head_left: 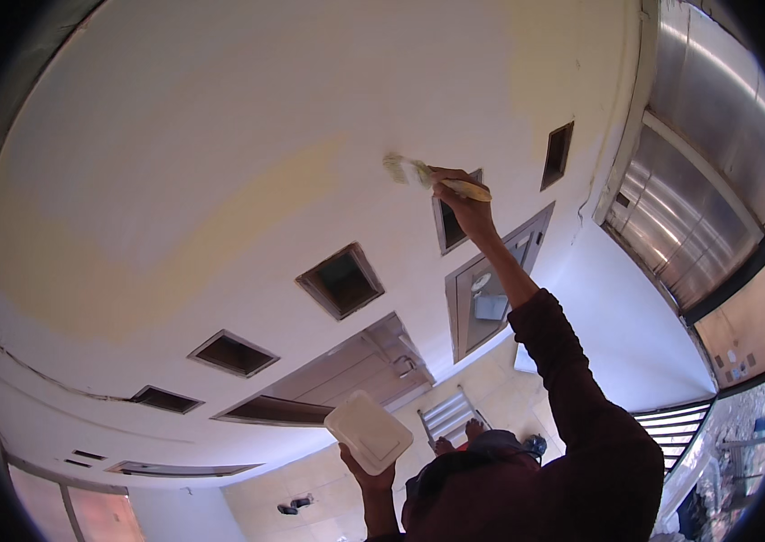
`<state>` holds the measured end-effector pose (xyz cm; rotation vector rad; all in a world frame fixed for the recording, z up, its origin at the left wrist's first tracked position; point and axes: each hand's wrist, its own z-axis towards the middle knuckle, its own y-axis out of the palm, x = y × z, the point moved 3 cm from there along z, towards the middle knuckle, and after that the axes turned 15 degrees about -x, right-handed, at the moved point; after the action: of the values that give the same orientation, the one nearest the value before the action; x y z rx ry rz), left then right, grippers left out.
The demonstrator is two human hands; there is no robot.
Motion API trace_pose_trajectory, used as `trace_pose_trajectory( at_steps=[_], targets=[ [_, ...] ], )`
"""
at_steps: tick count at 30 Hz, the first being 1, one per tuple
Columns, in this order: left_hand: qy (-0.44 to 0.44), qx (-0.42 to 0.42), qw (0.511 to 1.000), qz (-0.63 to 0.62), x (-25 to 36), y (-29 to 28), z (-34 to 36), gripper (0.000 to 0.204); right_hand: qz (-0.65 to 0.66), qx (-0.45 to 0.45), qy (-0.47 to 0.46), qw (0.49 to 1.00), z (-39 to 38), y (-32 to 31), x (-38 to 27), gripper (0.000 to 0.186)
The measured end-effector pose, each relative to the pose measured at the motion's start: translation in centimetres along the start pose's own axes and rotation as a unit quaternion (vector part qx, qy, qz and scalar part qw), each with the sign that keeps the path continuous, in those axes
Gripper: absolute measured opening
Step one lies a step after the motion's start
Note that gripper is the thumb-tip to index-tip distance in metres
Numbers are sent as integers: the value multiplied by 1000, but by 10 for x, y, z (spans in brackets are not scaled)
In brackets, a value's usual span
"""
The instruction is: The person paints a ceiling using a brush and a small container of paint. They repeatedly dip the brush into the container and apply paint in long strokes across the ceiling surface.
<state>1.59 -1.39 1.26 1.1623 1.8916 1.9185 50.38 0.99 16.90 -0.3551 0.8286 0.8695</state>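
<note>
Paintbrush with a yellow handle and pale, paint-coated bristles (420,172): held up at a white plaster wall with pale-yellow patches (247,108), nearer the wall's right edge than its left. Bristle tips stand at the surface; whether they touch cannot be told.

Right hand (468,208): fingers closed round the brush, handle end protruding; grip partly hidden by the back of the hand.

Off-white, rounded rectangular plastic container (370,434): tilted, near the wall's lower edge, one flat face showing; contents hidden. Left hand (367,471): has hold of its lower end, fingers bent about it; their tips are hidden.

Dark rectangular wall opening with a thin frame (448,226): partly covered by the right hand. Dark square framed opening (342,280): unobstructed, interior indistinct. Grey-brown panelled door (364,361): lower part covered by the container.

Silver slatted metal piece (448,417): above the floor, partly hidden by the person's body, kind uncertain. Dark footwear (295,504): on the beige tiled floor (310,474), small and indistinct.
</note>
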Motion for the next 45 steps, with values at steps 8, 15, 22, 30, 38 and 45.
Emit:
trace_pose_trajectory(
  at_steps=[8, 15, 22, 30, 38, 45],
  targets=[
    [-41, -63, 996, 54, 7, -50, -3, 76, -67, 209, -8, 976, 19, -207, 16, 24],
    [-55, -61, 992, 95, 6, -60, -7, 79, -318, 83, -82, 941, 4, -97, -1, 25],
    [-68, -50, 994, 67, 6, -63, 6, 81, -186, -35, -9, 982, -15, -83, -4, 20],
    [-57, -51, 994, 83, 7, -56, 2, 80, -17, 217, -27, 976, 12, -183, 21, 24],
    [-54, -67, 994, 64, 7, -58, -3, 80, -102, 218, -43, 970, 5, -113, 16, 22],
    [2, -40, 978, 205, 4, -28, 1, 76, -35, -33, 7, 999, -44, 92, -29, 21]
  ],
)
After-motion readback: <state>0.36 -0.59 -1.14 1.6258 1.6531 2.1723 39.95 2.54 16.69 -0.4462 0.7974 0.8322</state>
